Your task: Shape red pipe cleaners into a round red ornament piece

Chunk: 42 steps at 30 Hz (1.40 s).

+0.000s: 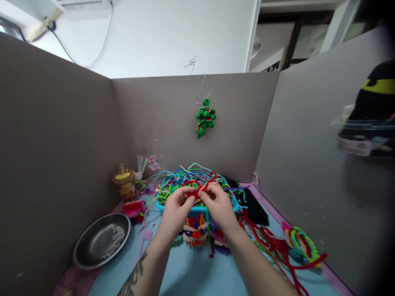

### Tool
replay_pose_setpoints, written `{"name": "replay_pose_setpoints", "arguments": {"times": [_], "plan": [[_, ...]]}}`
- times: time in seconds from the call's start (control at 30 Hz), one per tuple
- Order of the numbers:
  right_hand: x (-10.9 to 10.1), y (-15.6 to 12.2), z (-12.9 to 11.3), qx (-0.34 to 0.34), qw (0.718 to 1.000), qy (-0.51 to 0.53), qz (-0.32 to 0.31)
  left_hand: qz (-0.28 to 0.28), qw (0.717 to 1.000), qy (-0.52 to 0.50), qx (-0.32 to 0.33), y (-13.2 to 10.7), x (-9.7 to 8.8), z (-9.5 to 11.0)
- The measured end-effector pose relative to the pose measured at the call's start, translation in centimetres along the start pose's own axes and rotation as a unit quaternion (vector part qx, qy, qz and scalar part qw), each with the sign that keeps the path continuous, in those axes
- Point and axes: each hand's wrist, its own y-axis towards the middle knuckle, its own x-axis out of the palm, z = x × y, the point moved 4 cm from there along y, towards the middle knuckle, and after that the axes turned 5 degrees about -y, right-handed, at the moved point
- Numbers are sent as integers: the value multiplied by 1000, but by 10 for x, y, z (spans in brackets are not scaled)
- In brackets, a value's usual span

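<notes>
Above a blue basket [235, 205] heaped with many-coloured pipe cleaners, my left hand [177, 205] and my right hand [220, 205] meet. Both pinch a red pipe cleaner [212, 177] between thumb and fingers; a bent end of it rises past my right fingertips. A thin green stem [207, 228] hangs below the hands with a small dark red tip. Whether it joins the red piece is hidden by my fingers. Behind my wrists, an orange and cream pipe-cleaner figure [195, 233] sits before the basket, with a purple one [219, 238] beside it.
A metal bowl [101, 242] with small pale bits lies at left, near a lidded cup [124, 183]. Loose red pipe cleaners [274, 242] and a coiled bundle [304, 244] lie at right. A green ornament [205, 118] hangs on the back grey panel [148, 111]; side panels enclose the table.
</notes>
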Motion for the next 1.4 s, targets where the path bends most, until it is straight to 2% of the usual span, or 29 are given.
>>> {"name": "replay_pose_setpoints", "arguments": {"times": [0.17,0.33,0.57,0.67,0.73,0.83,0.9,1.03,1.13,1.23,1.4], "plan": [[2,2,-2,-3,1000,6,-24,1,999,-36,-19,2,-3,-2],[5,0,1,4,999,12,-32,-17,999,-46,-10,1,-1,0],[8,0,15,87,994,32,-55,-39,998,31,40,2,-3,-1],[11,-2,16,104,989,69,-80,-47,996,56,52,2,-2,-2],[12,-2,18,110,988,84,-74,-53,996,56,46,2,-1,-3],[12,-1,24,130,986,101,-25,-27,999,27,26,3,-4,-4],[14,0,30,146,982,122,-4,16,1000,2,26,3,-9,-2],[16,0,33,141,977,160,23,110,990,42,80,2,-18,4],[16,-1,31,140,974,172,45,82,992,79,55,2,-13,3],[19,-4,29,156,969,190,36,46,997,52,18,1,-6,-1],[24,-7,26,152,969,193,-15,74,997,-24,13,3,-8,-4]]}}
